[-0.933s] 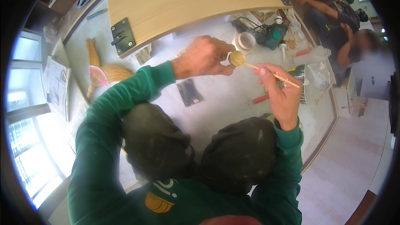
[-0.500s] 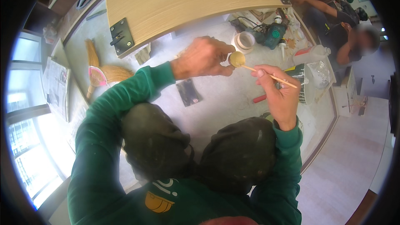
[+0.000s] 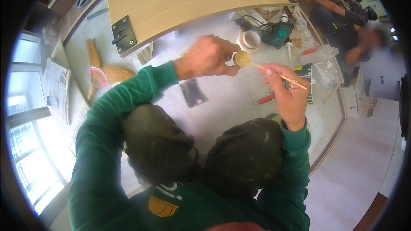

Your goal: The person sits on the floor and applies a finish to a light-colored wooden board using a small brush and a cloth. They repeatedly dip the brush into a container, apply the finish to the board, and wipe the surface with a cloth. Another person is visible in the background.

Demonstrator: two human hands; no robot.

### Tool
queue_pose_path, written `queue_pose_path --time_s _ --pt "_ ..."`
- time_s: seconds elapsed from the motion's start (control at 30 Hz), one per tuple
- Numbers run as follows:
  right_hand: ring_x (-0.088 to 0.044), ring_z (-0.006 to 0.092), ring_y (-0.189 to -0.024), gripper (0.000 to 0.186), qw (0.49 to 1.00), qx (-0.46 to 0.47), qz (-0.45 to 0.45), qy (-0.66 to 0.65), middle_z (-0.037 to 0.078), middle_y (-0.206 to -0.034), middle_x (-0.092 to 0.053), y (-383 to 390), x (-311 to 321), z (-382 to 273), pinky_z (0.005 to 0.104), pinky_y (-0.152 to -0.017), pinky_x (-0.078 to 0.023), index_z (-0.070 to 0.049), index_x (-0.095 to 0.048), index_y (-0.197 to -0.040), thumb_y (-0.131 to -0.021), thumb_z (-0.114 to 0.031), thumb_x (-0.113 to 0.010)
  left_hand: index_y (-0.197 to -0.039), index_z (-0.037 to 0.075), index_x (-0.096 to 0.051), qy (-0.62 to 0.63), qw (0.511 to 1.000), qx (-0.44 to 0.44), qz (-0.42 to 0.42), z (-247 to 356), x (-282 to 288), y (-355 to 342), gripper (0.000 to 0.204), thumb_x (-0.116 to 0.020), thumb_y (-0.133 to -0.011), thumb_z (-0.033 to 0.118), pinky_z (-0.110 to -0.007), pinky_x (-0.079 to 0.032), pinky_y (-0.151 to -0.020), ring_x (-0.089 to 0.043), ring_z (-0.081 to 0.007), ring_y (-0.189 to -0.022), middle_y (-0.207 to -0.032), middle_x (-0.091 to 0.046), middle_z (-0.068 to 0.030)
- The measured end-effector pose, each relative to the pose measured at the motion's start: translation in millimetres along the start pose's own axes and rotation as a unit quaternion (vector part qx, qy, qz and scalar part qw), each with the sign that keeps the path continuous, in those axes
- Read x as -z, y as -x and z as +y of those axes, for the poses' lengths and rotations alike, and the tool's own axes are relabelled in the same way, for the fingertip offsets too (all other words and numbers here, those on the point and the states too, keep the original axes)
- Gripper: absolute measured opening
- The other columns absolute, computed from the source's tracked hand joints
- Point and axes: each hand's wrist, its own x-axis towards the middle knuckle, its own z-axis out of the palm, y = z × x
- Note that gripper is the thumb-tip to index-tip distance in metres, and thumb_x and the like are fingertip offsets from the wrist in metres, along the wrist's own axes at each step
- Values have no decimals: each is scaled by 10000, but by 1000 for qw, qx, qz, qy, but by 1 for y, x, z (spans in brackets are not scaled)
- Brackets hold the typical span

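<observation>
Left hand (image 3: pixel 209 57): grasping cup (image 3: pixel 242 59) between thumb and fingers; cup set between the two hands, mouth toward the view, yellowish inside. Right hand (image 3: pixel 286 90): closed pencil-fashion on stick (image 3: pixel 291 81), far end reaching the cup's near rim. Step in hand, as judged: working the stick at the cup, perhaps stirring or scooping. Called for next, as judged: cup held level enough not to spill, stick guided lightly.

Just beyond cup: jar (image 3: pixel 249 40), open. Beyond and right of jar: power tool (image 3: pixel 280 33). Right of grip, past right hand: bottle (image 3: pixel 319 54); nearer, bucket (image 3: pixel 316 87). Left of grip, well apart: broom (image 3: pixel 113 75). Farther beyond grip: board (image 3: pixel 192 4), cut off above.

Hard to make out: stick's tip; kind and depth of cup's contents; left fingertips behind cup; bucket, partly covered by right hand; clutter around power tool. Far right of grip: co-worker (image 3: pixel 342 30), partly blurred.
</observation>
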Motion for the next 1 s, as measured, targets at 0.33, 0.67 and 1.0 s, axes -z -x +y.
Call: queue_pose_path --time_s 0.33,0.67,1.0 --pt "-532 59 -644 170 999 -41 24 2 7 -765 -723 -2 0 -3 238 -601 -429 -28 -782 -1037 -969 -173 -726 -1105 41 -766 11 1000 15 -4 -1 0 0 497 -865 -661 242 -385 -553 -648 -681 -294 -699 -811 -721 -149" --pt "-601 58 -694 176 1000 -30 -3 2 23 -812 -750 0 -2 3 234 -622 -447 -23 -782 -1053 -972 -169 -726 -1084 35 -768 7 1000 12 1 -2 -1 0 466 -860 -676 239 -380 -551 -644 -674 -292 -685 -781 -711 -139" --pt "-696 109 -769 221 996 -66 35 -44 84 -959 -777 9 8 -5 233 -586 -524 -4 -745 -1158 -999 -143 -680 -1077 38 -772 19 999 46 -2 -5 -1 0 448 -856 -679 225 -366 -558 -635 -679 -262 -678 -778 -713 -130"
